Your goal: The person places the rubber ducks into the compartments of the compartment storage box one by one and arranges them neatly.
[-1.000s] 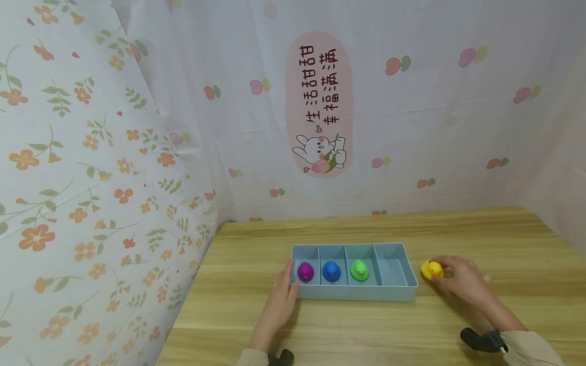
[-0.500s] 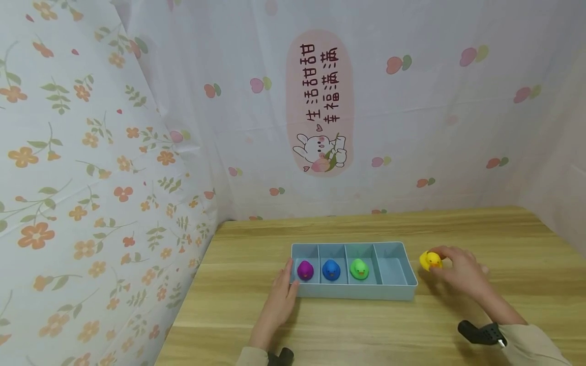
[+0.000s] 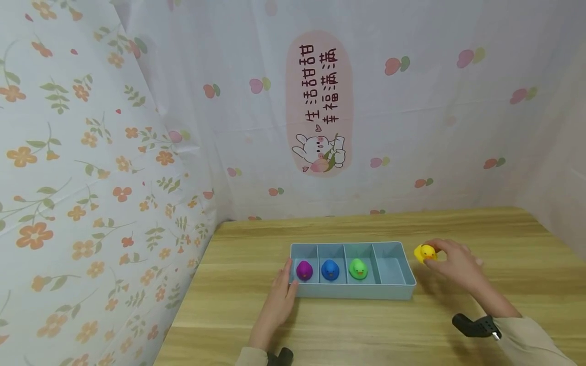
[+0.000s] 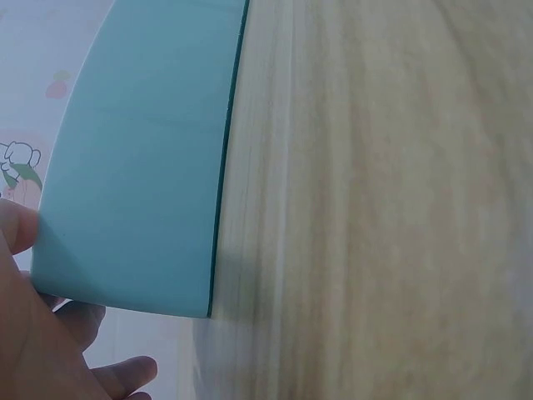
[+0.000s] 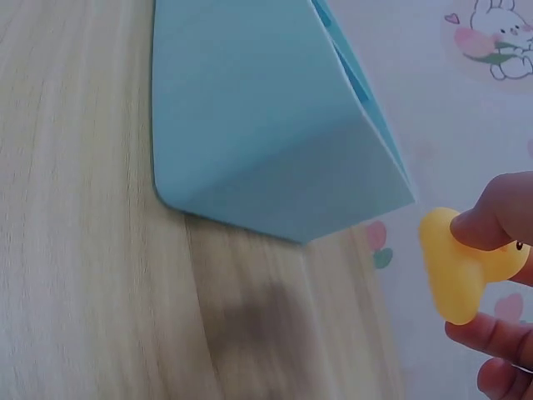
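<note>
My right hand (image 3: 458, 262) pinches a yellow rubber duck (image 3: 426, 253) between thumb and fingers, raised off the table just right of a light blue divided box (image 3: 352, 291). In the right wrist view, the yellow duck (image 5: 454, 271) is beside the box's end wall (image 5: 291, 179), apart from it. At the box's left end, my left hand (image 3: 278, 297) rests against the wall and front corner with fingers fairly straight. A purple duck (image 3: 304, 270), a blue duck (image 3: 330, 270) and a green duck (image 3: 358, 269) sit in separate compartments from the left. The rightmost compartment (image 3: 390, 269) holds nothing.
The box stands on a wood-grain table (image 3: 348, 330). Behind it hangs a white patterned curtain (image 3: 412, 127), and a floral curtain (image 3: 100, 203) borders the left side. Both wrists wear black straps, the right strap (image 3: 476, 326) visible below the right hand.
My right hand has lifted the yellow duck off the table and carried it slightly away from me and left, closer to the box. The left hand and box stay nearly still.
</note>
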The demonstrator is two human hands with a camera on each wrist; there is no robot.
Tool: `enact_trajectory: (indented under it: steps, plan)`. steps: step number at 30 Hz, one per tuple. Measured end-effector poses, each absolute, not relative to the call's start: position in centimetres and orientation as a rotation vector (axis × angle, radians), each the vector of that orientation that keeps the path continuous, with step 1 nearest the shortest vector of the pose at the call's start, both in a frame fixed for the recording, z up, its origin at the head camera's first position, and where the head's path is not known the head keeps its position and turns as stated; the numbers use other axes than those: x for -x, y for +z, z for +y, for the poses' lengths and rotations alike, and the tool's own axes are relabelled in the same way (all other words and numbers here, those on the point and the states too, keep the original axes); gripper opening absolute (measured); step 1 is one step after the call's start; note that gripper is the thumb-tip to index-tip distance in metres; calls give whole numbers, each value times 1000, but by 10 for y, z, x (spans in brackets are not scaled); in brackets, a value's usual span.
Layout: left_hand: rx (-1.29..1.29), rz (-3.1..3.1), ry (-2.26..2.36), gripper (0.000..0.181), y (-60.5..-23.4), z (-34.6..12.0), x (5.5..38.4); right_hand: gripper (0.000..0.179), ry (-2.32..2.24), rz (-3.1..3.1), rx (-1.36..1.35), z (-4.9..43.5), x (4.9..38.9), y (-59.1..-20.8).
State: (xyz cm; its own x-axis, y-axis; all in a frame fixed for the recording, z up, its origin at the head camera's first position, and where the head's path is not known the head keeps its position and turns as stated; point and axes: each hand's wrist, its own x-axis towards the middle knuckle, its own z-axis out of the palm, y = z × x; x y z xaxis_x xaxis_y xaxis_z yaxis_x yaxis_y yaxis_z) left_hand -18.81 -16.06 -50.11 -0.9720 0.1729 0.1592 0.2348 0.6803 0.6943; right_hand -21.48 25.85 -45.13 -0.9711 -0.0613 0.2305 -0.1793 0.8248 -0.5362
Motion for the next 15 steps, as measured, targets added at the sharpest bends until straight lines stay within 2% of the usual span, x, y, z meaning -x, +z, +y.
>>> enact_trajectory:
  steps: [15]
  plan:
    - [325, -2811, -1183, 55, -499, -160, 187, 37, 869, -2766, -265, 231, 219, -441]
